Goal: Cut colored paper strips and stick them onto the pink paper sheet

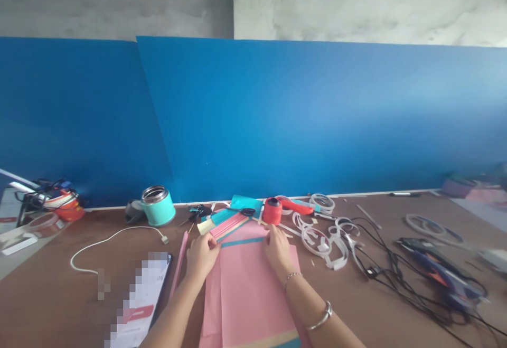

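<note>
Pink paper sheets point(253, 290) with blue and cream bands lie on the brown table in front of me. My left hand point(202, 255) is at their upper left, its fingers pinched at the lower end of a pink striped strip bundle point(231, 226); what it grips is too small to make out. At the upper right edge of the sheets is my right hand point(276, 245), with fingertips closed together near a blue band; whether paper is between them is unclear. Scissors point(247, 212) with black handles rest beyond the hands, beside a red thread spool point(272, 211).
A turquoise metal-rimmed container point(158, 206), a white cable point(114, 234) and a phone or booklet point(144, 300) are at the left. White strip coils point(317, 237), black cables point(390, 269) and a blue tool point(443, 274) lie right. A blue partition point(257, 121) stands behind.
</note>
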A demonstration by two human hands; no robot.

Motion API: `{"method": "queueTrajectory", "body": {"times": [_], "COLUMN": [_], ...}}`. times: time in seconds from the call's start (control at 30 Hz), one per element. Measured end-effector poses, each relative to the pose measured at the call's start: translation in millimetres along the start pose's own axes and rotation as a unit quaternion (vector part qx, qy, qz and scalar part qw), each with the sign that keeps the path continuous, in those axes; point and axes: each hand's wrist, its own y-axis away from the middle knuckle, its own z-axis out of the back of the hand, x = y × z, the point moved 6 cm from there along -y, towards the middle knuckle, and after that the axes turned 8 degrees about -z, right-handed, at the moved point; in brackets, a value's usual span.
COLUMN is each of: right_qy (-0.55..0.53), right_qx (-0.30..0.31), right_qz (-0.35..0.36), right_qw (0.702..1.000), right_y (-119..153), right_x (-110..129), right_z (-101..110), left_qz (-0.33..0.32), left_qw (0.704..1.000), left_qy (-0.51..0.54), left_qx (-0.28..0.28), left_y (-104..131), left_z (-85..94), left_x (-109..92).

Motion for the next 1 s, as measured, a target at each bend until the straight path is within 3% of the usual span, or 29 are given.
{"method": "queueTrajectory", "body": {"times": [0.13, 0.23, 0.33, 0.43, 0.53, 0.7, 0.87, 1.0], "right_qy": [-0.012, 0.029, 0.107, 0.142, 0.157, 0.179, 0.160, 0.153], "right_qx": [-0.014, 0.001, 0.072, 0.103, 0.104, 0.081, -0.021, -0.074], "right_qz": [-0.011, 0.117, 0.233, 0.255, 0.245, 0.204, 0.058, -0.025], "right_qw": [1.000, 0.993, 0.964, 0.951, 0.951, 0.959, 0.985, 0.985], "right_y": [0, 11, 30, 42, 44, 29, -1, -12], "right_x": [2, 28, 53, 64, 65, 47, 3, -22], "right_z": [15, 22, 11, 2, -1, 5, 30, 43], "left_qz": [-0.009, -0.023, -0.113, -0.224, -0.270, -0.266, -0.245, -0.230], "left_qw": [1.000, 0.999, 0.990, 0.967, 0.955, 0.956, 0.964, 0.969], "left_qy": [-0.007, -0.022, -0.072, -0.114, -0.124, -0.121, -0.091, -0.058], "left_qx": [-0.002, -0.016, -0.055, -0.053, -0.019, -0.018, -0.052, -0.065], "left_y": [1, 5, 10, 16, 18, 16, 15, 14], "left_z": [0.3, 1.9, 5.6, 2.3, -3.6, -5.2, -4.4, -4.5], "left_x": [-1, -5, -22, -41, -49, -44, -36, -31]}}
